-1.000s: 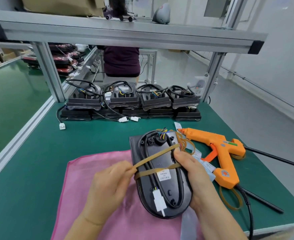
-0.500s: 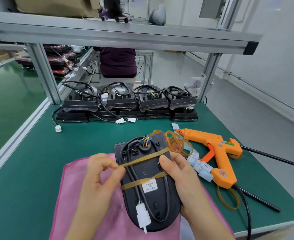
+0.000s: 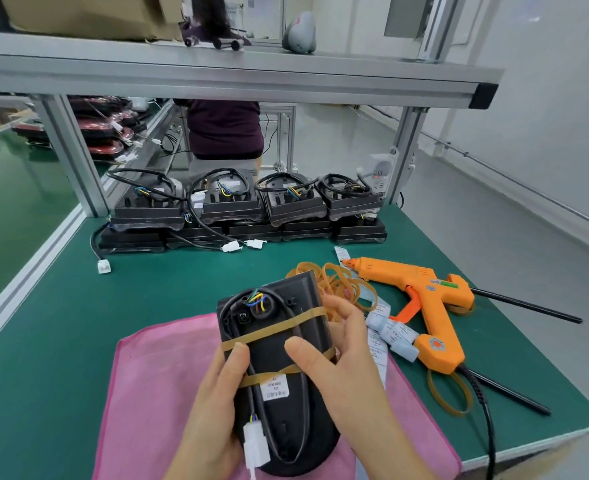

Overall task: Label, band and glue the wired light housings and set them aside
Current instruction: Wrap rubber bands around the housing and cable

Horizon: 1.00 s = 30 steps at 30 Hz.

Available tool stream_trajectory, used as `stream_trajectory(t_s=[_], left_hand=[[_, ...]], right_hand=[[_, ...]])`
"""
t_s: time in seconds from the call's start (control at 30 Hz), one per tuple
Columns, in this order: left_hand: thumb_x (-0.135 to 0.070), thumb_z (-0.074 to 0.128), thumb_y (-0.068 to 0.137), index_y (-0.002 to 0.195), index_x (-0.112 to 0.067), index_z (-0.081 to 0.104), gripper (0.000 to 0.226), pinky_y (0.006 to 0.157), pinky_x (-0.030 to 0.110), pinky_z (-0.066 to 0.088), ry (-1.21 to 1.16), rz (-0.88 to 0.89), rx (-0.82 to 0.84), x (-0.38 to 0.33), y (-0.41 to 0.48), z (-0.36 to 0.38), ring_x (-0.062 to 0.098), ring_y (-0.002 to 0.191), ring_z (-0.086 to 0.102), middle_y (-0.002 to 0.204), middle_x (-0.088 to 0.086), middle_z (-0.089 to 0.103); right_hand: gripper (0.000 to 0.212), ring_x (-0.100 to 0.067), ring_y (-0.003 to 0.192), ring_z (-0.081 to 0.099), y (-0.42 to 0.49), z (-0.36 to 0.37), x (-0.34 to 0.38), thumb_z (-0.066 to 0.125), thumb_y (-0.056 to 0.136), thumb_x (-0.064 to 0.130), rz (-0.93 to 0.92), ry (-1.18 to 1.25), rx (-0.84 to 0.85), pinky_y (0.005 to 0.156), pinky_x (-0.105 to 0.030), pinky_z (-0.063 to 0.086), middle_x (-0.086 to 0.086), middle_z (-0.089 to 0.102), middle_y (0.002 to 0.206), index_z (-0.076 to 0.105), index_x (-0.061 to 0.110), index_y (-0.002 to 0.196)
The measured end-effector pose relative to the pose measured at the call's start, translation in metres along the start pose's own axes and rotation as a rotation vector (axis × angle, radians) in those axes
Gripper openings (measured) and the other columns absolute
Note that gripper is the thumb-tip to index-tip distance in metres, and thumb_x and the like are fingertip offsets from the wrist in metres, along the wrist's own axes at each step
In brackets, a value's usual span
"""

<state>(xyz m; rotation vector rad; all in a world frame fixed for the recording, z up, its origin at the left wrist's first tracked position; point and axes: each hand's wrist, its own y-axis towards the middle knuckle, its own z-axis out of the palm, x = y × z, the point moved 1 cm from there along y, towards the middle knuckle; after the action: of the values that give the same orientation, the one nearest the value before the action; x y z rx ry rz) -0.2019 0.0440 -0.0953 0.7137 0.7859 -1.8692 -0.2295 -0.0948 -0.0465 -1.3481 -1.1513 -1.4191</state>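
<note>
A black light housing (image 3: 279,344) with a looped black cable and a white connector (image 3: 256,441) is held over the pink cloth (image 3: 161,386). A tan rubber band (image 3: 272,330) crosses it twice. My left hand (image 3: 213,407) grips the housing's left edge, thumb on the band. My right hand (image 3: 338,362) grips the right edge, thumb pressed on the back, fingers curled round the side. A white label (image 3: 277,388) sits on the housing under the band. Loose rubber bands (image 3: 341,282) lie just behind it.
An orange glue gun (image 3: 424,306) lies to the right with its cord running off the front edge. Label strips (image 3: 390,330) lie beside it. Several finished housings (image 3: 244,209) are stacked at the back. A person sits beyond the bench frame (image 3: 74,157).
The left hand released the stretched band, which now lies snug across the housing, and took hold of the left edge. The housing shifted left and nearer to me.
</note>
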Motion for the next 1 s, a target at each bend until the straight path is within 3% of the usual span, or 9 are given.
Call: stream_trajectory(t_s=[0.1, 0.2, 0.3, 0.4, 0.5, 0.6, 0.83, 0.9, 1.0], left_hand=[[-0.05, 0.08, 0.07, 0.135, -0.018, 0.055, 0.076, 0.11, 0.06, 0.032, -0.048, -0.075, 0.009, 0.005, -0.004, 0.0, 0.043, 0.125, 0.052, 0.134, 0.021, 0.057], [-0.07, 0.071, 0.067, 0.129, -0.024, 0.058, 0.078, 0.105, 0.041, 0.045, 0.152, 0.007, -0.101, 0.001, -0.004, -0.007, 0.02, 0.121, 0.059, 0.127, 0.002, 0.065], [-0.069, 0.072, 0.068, 0.138, -0.025, 0.052, 0.085, 0.114, 0.054, 0.03, 0.13, -0.037, -0.061, 0.001, -0.005, -0.01, 0.031, 0.135, 0.044, 0.142, 0.01, 0.052], [-0.051, 0.076, 0.074, 0.135, -0.024, 0.054, 0.07, 0.108, 0.064, 0.032, -0.044, -0.112, -0.027, 0.003, -0.005, -0.007, 0.044, 0.126, 0.05, 0.135, 0.021, 0.056], [-0.036, 0.071, 0.081, 0.125, -0.026, 0.062, 0.046, 0.095, 0.064, 0.046, -0.012, -0.06, 0.012, -0.001, -0.005, -0.004, 0.046, 0.113, 0.06, 0.126, 0.022, 0.063], [-0.024, 0.069, 0.07, 0.119, -0.013, 0.061, 0.05, 0.084, 0.051, 0.055, 0.099, -0.042, -0.003, -0.009, -0.004, -0.003, 0.043, 0.103, 0.066, 0.116, 0.024, 0.067], [-0.022, 0.065, 0.078, 0.123, -0.007, 0.059, 0.049, 0.094, 0.051, 0.05, 0.166, -0.093, -0.036, -0.021, -0.002, -0.003, 0.041, 0.106, 0.066, 0.114, 0.023, 0.068], [-0.024, 0.067, 0.075, 0.121, -0.007, 0.061, 0.049, 0.084, 0.048, 0.057, 0.205, -0.106, -0.055, -0.023, -0.002, -0.004, 0.039, 0.1, 0.068, 0.11, 0.022, 0.07], [-0.025, 0.069, 0.071, 0.113, -0.006, 0.064, 0.047, 0.063, 0.038, 0.06, 0.247, -0.105, -0.082, -0.023, -0.003, -0.005, 0.034, 0.084, 0.072, 0.101, 0.022, 0.073]], right_hand=[[0.057, -0.001, 0.101, 0.063, -0.005, 0.001, 0.002, 0.071, 0.06, 0.055, -0.062, -0.074, -0.025, 0.085, -0.026, 0.053, 0.025, 0.062, 0.108, 0.044, 0.061, 0.111], [0.051, -0.005, 0.095, 0.063, -0.006, -0.001, 0.005, 0.07, 0.063, 0.054, -0.108, -0.146, -0.025, 0.081, -0.02, 0.052, 0.023, 0.06, 0.107, 0.048, 0.053, 0.108], [0.047, -0.026, 0.072, 0.066, -0.006, -0.003, 0.005, 0.074, 0.062, 0.049, -0.042, -0.115, -0.008, 0.07, -0.041, 0.059, 0.001, 0.07, 0.087, 0.047, 0.044, 0.101], [0.045, -0.026, 0.065, 0.064, -0.004, -0.004, 0.004, 0.076, 0.062, 0.048, -0.004, -0.1, -0.009, 0.068, -0.049, 0.057, -0.004, 0.069, 0.077, 0.046, 0.04, 0.095], [0.045, -0.018, 0.071, 0.064, -0.001, -0.009, -0.001, 0.075, 0.059, 0.05, 0.004, -0.109, -0.02, 0.071, -0.044, 0.058, 0.007, 0.066, 0.088, 0.047, 0.042, 0.093], [0.041, -0.009, 0.08, 0.066, 0.003, -0.015, -0.009, 0.076, 0.06, 0.045, 0.054, -0.078, -0.018, 0.073, -0.029, 0.056, 0.016, 0.065, 0.091, 0.047, 0.046, 0.09], [0.027, 0.003, 0.094, 0.064, 0.001, -0.039, -0.008, 0.071, 0.084, 0.032, 0.169, -0.145, 0.111, 0.081, -0.019, 0.053, 0.02, 0.068, 0.101, 0.06, 0.038, 0.108], [0.022, 0.002, 0.097, 0.063, 0.002, -0.051, -0.006, 0.068, 0.085, 0.034, 0.18, -0.245, 0.058, 0.089, -0.025, 0.052, 0.021, 0.067, 0.103, 0.062, 0.039, 0.106], [0.011, 0.009, 0.087, 0.062, 0.01, -0.082, 0.003, 0.068, 0.085, 0.032, 0.138, -0.35, -0.146, 0.079, -0.013, 0.049, 0.019, 0.067, 0.098, 0.065, 0.038, 0.094]])
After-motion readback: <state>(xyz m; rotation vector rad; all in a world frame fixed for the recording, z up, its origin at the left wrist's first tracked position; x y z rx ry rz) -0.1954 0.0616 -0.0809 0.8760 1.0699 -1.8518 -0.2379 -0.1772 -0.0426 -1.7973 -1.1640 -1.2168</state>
